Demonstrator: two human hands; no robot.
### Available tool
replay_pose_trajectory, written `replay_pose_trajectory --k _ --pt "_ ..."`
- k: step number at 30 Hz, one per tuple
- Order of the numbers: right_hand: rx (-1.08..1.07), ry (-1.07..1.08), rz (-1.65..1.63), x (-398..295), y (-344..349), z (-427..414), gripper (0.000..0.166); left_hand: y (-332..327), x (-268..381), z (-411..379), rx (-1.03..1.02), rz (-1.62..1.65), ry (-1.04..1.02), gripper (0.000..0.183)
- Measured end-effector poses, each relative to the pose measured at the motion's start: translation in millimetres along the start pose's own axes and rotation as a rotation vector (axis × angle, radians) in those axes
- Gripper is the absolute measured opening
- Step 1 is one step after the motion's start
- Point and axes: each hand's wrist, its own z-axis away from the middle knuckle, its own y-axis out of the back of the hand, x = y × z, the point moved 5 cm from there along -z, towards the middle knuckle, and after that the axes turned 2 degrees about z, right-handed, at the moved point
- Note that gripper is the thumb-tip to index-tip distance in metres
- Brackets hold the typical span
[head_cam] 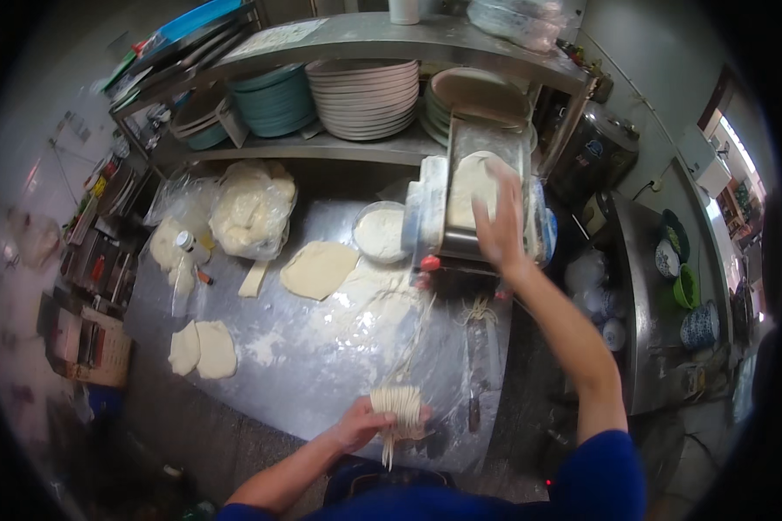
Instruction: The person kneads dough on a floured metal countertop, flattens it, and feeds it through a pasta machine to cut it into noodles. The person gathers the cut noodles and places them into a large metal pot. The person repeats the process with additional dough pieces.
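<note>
My left hand (pixel 360 426) grips a bundle of fresh noodles (pixel 397 400), its ends hanging down, above the near edge of the steel table (pixel 280 397). Loose strands run from the bundle towards the noodle machine (pixel 476 242). Over the machine's metal feed tray (pixel 453 130), my right hand (pixel 503 218) is spread and blurred by motion. Beneath its fingers lies a pale dough sheet (pixel 468 179); whether they touch it, I cannot tell. Left of the machine sit a bowl of flour (pixel 379 226) and a flat dough piece (pixel 319 268).
Two dough pieces (pixel 212 350) lie at the table's left. A bag of dough (pixel 251 208) and a white-capped bottle (pixel 192 246) stand behind them. A knife (pixel 474 410) lies near the right edge. Plate stacks (pixel 365 101) fill the shelf; a side counter (pixel 645 312) holds bowls.
</note>
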Motion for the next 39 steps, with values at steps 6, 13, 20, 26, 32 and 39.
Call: replay_pose_trajectory --k 6,13,20,26,32,39 --pt "-0.333 -0.144 -0.402 -131.1 48.6 235.4 0.059 -3.0 39.3 9.3 0.01 0.07 -0.323 0.081" --pt "-0.369 -0.14 -0.261 -219.6 -61.0 282.9 0.036 -20.8 71.3 36.3 0.051 0.307 -0.497 0.09" --pt "-0.767 -0.558 -0.632 -167.5 -64.2 283.5 0.016 112.9 107.6 98.6 0.354 0.31 -0.868 0.067" --pt "-1.261 -0.332 -0.452 -163.0 -2.0 265.7 0.022 354.5 31.1 126.7 0.489 0.664 -0.812 0.011" --pt "-1.452 -0.316 -0.128 -88.6 15.8 354.4 0.031 458.7 24.6 223.2 0.692 0.639 -0.833 0.016" --pt "-0.866 -0.3 0.287 46.2 -43.2 349.0 0.049 414.9 17.3 231.7 1.211 0.18 -0.254 0.024"
